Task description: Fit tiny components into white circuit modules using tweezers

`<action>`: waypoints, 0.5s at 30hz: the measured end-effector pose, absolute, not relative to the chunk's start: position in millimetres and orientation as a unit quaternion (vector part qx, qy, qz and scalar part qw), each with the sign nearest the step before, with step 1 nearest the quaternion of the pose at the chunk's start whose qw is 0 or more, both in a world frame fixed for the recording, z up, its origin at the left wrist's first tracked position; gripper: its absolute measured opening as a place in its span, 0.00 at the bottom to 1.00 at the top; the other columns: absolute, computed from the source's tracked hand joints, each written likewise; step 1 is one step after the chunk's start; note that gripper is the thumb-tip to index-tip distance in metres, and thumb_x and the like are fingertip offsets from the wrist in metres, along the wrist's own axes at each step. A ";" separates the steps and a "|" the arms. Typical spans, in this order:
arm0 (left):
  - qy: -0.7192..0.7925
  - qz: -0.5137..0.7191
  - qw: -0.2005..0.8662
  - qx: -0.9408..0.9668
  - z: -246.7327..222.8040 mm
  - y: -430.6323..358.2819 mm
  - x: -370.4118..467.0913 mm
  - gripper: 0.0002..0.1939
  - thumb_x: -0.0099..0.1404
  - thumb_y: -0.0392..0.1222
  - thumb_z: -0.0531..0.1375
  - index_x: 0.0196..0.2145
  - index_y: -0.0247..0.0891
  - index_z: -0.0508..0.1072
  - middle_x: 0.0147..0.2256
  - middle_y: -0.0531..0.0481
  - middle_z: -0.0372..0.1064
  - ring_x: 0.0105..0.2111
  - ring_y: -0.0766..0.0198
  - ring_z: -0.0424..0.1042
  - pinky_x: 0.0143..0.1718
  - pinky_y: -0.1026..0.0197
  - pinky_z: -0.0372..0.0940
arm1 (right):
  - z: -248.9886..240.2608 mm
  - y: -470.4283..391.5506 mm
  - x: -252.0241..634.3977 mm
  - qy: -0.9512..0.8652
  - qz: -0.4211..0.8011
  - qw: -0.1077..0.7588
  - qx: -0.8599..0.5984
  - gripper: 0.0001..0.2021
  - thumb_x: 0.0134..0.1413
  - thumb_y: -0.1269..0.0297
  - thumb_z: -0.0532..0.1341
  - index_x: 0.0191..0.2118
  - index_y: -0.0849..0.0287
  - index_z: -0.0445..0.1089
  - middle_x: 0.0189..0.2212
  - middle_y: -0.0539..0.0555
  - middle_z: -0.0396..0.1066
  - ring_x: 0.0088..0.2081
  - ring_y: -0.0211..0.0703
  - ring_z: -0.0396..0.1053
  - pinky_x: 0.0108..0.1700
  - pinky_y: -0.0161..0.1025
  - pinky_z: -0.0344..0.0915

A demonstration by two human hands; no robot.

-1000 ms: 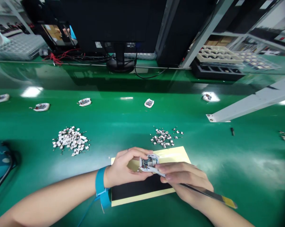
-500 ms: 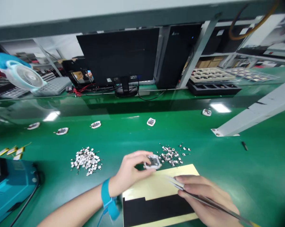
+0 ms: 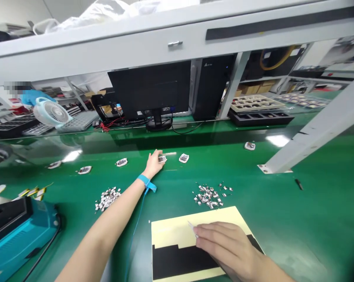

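Stretched out over the green bench, my left hand (image 3: 153,164) has its fingers on a small white-framed device (image 3: 162,159), left of a similar device (image 3: 184,158). A blue strap circles that wrist. My right hand (image 3: 220,243) is closed around metal tweezers (image 3: 192,227), their tips over the yellow-and-black sheet (image 3: 167,231). Behind the sheet lies a pile of small metallic parts (image 3: 208,196). Another pile of small white parts (image 3: 107,199) is beside my left forearm.
More white-framed devices (image 3: 122,162) are spread to the left, and one (image 3: 250,146) is at the right. A teal machine (image 3: 38,223) stands at front left. A slanted metal post (image 3: 314,129) meets the bench at right. The monitor (image 3: 153,92) is behind.
My left hand has moved from beside the right parts pile to the back of the bench with the device. The tweezers have shifted left over the sheet. The view has tilted up.
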State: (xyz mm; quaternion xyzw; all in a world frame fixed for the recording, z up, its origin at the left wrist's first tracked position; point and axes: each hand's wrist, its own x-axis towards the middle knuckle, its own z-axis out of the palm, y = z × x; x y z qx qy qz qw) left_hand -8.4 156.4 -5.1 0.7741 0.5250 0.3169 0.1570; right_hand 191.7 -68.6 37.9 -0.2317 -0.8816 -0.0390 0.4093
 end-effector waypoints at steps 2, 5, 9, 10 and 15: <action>0.511 0.311 0.135 0.790 -1.8 154.3 8.5 0.26 0.49 0.36 0.61 0.46 0.33 0.60 0.49 0.39 0.60 0.53 0.50 0.55 0.54 0.46 0.47 | 40.8 -68.4 193.8 -0.884 -0.045 0.405 -0.230 0.14 0.57 0.72 0.47 0.34 0.67 0.70 0.32 0.57 0.73 0.33 0.41 0.71 0.31 0.35 0.70; 0.496 0.296 0.134 0.805 -4.9 151.6 42.4 0.32 0.47 0.43 0.63 0.48 0.32 0.58 0.49 0.37 0.60 0.51 0.49 0.58 0.52 0.50 0.52 | 41.3 -68.9 191.9 -0.884 -0.045 0.406 -0.227 0.12 0.55 0.73 0.50 0.33 0.68 0.70 0.32 0.58 0.73 0.32 0.42 0.71 0.30 0.35 0.70; 0.515 0.290 0.155 0.791 -16.2 156.5 72.8 0.27 0.48 0.38 0.63 0.44 0.26 0.61 0.44 0.32 0.64 0.47 0.47 0.62 0.47 0.48 0.56 | 40.2 -70.2 189.3 -0.887 -0.042 0.397 -0.231 0.10 0.53 0.75 0.52 0.33 0.68 0.70 0.32 0.58 0.73 0.32 0.42 0.71 0.30 0.35 0.70; 0.521 0.292 0.162 0.785 -16.5 158.1 74.3 0.25 0.49 0.35 0.62 0.44 0.26 0.60 0.43 0.32 0.65 0.46 0.47 0.63 0.46 0.48 0.57 | 39.8 -70.4 190.0 -0.887 -0.043 0.397 -0.232 0.09 0.53 0.76 0.52 0.33 0.68 0.70 0.32 0.58 0.73 0.32 0.42 0.71 0.30 0.35 0.70; 0.503 0.295 0.205 0.786 5.8 137.5 51.7 0.24 0.54 0.33 0.58 0.48 0.31 0.56 0.41 0.38 0.67 0.43 0.55 0.67 0.43 0.53 0.62 | 31.0 -69.7 198.1 -0.875 -0.021 0.412 -0.255 0.09 0.49 0.78 0.55 0.37 0.69 0.69 0.35 0.60 0.72 0.38 0.44 0.69 0.37 0.38 0.70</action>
